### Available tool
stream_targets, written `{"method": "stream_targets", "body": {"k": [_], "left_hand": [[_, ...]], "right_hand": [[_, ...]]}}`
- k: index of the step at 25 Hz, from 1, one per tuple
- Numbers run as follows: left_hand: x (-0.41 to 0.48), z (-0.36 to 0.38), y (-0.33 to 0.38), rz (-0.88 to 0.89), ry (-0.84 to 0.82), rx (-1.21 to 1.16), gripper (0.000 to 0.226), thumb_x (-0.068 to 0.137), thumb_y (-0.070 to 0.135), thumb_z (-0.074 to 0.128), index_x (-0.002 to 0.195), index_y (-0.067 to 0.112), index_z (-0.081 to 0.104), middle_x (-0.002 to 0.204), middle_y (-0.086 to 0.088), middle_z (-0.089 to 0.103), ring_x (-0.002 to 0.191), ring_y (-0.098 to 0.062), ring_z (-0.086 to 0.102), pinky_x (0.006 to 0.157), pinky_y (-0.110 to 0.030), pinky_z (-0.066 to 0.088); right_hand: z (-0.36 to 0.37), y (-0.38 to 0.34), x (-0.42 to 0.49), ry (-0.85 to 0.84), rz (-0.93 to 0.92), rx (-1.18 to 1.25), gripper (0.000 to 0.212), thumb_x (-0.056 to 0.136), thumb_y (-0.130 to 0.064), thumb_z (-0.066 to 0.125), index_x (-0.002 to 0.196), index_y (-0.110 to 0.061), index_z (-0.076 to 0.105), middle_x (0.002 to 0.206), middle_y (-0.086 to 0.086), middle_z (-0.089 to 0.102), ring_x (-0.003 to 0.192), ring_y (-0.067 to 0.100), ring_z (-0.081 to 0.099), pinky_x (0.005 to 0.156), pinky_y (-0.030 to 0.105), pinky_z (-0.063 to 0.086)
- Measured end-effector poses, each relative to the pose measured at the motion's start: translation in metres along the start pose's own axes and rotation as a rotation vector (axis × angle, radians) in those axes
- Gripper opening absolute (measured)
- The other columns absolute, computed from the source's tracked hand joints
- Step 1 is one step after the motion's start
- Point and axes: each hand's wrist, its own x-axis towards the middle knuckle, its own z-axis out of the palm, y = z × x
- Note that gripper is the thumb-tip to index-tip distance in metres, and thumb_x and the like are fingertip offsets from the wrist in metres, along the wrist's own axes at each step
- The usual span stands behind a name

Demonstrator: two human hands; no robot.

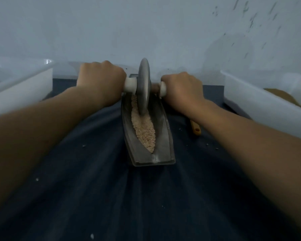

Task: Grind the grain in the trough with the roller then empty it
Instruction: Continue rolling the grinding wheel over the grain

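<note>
White left bin [21, 91], white right bin [261, 105] — orange handle [195, 128] beside trough [163, 134].

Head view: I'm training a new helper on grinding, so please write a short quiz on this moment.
1. True or false: the left hand and the right hand each grip a handle of the roller.
2. Where does the roller stand in the trough? A) at the near end B) in the far half, in the grain C) lifted clear of it
3. Fill in: the yellow tool handle lies to the ___ of the trough.
Key: 1 true; 2 B; 3 right.
</note>
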Motion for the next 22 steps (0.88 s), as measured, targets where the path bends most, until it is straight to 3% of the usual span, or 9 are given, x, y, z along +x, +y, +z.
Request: {"method": "stream_targets", "body": {"k": [3, 6, 9, 11, 14, 17, 19, 20, 22], "left_hand": [[-0.048, -0.006, -0.009, 0.097, 0.156, 0.047, 0.010, 0.077, 0.030, 0.067, 0.074, 0.026, 0.058, 0.061, -0.002, 0.042, 0.052, -0.028, 0.052, 0.050, -0.027, 0.027], [-0.066, -0.010, -0.021, 0.132, 0.142, -0.030, 0.019, 0.065, 0.036, 0.071, 0.064, 0.031, 0.053, 0.052, 0.006, 0.035, 0.039, -0.020, 0.041, 0.046, -0.020, 0.024], [-0.042, 0.008, -0.008, 0.052, 0.117, 0.030, 0.005, 0.078, 0.032, 0.068, 0.078, 0.030, 0.063, 0.060, 0.003, 0.036, 0.047, -0.022, 0.040, 0.048, -0.025, 0.025], [-0.009, 0.014, -0.001, -0.014, 0.052, -0.003, 0.009, 0.087, 0.025, 0.063, 0.093, 0.022, 0.067, 0.072, -0.005, 0.048, 0.064, -0.030, 0.055, 0.057, -0.033, 0.035], [0.007, 0.010, -0.002, -0.042, -0.084, -0.068, 0.017, 0.090, 0.025, 0.062, 0.105, 0.018, 0.067, 0.091, -0.010, 0.060, 0.081, -0.033, 0.060, 0.064, -0.037, 0.041], [-0.033, 0.002, -0.012, 0.065, 0.047, -0.052, 0.003, 0.084, 0.028, 0.064, 0.084, 0.026, 0.062, 0.065, 0.002, 0.041, 0.051, -0.020, 0.039, 0.051, -0.030, 0.033], [-0.062, -0.009, -0.019, 0.140, 0.159, -0.065, 0.017, 0.069, 0.031, 0.071, 0.067, 0.031, 0.055, 0.055, 0.009, 0.022, 0.042, -0.012, 0.017, 0.047, -0.017, 0.016], [-0.061, -0.012, -0.021, 0.163, 0.197, -0.064, 0.017, 0.064, 0.033, 0.073, 0.064, 0.032, 0.055, 0.055, 0.010, 0.018, 0.041, -0.011, 0.014, 0.050, -0.014, 0.012], [-0.053, -0.005, -0.015, 0.157, 0.154, 0.007, 0.012, 0.068, 0.033, 0.073, 0.069, 0.031, 0.061, 0.055, 0.008, 0.024, 0.041, -0.012, 0.018, 0.048, -0.016, 0.014]], "right_hand": [[-0.016, 0.014, -0.055, 0.126, -0.121, -0.027, 0.015, 0.076, -0.035, 0.064, 0.073, -0.029, 0.050, 0.059, -0.010, 0.049, 0.051, 0.014, 0.046, 0.046, 0.024, 0.030], [-0.037, 0.021, -0.078, 0.254, -0.175, -0.098, 0.026, 0.056, -0.041, 0.061, 0.061, -0.029, 0.038, 0.043, -0.014, 0.021, 0.039, -0.002, 0.018, 0.043, 0.012, 0.011], [-0.019, 0.010, -0.049, 0.106, -0.091, -0.146, 0.014, 0.071, -0.034, 0.068, 0.071, -0.029, 0.054, 0.055, -0.011, 0.040, 0.045, 0.013, 0.037, 0.046, 0.019, 0.021], [-0.005, 0.001, -0.010, -0.004, 0.005, -0.069, 0.006, 0.085, -0.029, 0.066, 0.091, -0.027, 0.065, 0.081, 0.000, 0.060, 0.072, 0.026, 0.057, 0.057, 0.028, 0.035], [-0.010, -0.005, 0.012, -0.064, 0.018, -0.036, 0.013, 0.088, -0.028, 0.066, 0.100, -0.024, 0.067, 0.101, 0.008, 0.065, 0.083, 0.028, 0.057, 0.067, 0.033, 0.039], [-0.023, 0.009, -0.030, -0.046, -0.109, -0.045, 0.010, 0.078, -0.034, 0.069, 0.079, -0.028, 0.061, 0.074, -0.003, 0.061, 0.064, 0.019, 0.056, 0.052, 0.027, 0.036], [-0.033, 0.016, -0.067, 0.055, -0.146, -0.049, 0.021, 0.059, -0.035, 0.068, 0.061, -0.030, 0.047, 0.045, -0.013, 0.042, 0.042, 0.006, 0.038, 0.041, 0.017, 0.024], [-0.035, 0.020, -0.073, 0.079, -0.140, -0.010, 0.022, 0.051, -0.036, 0.065, 0.059, -0.031, 0.045, 0.037, -0.014, 0.034, 0.036, 0.001, 0.032, 0.040, 0.013, 0.021], [-0.029, 0.018, -0.064, 0.050, -0.101, -0.004, 0.016, 0.055, -0.035, 0.065, 0.065, -0.034, 0.052, 0.040, -0.013, 0.040, 0.038, 0.006, 0.039, 0.042, 0.014, 0.024]]}}
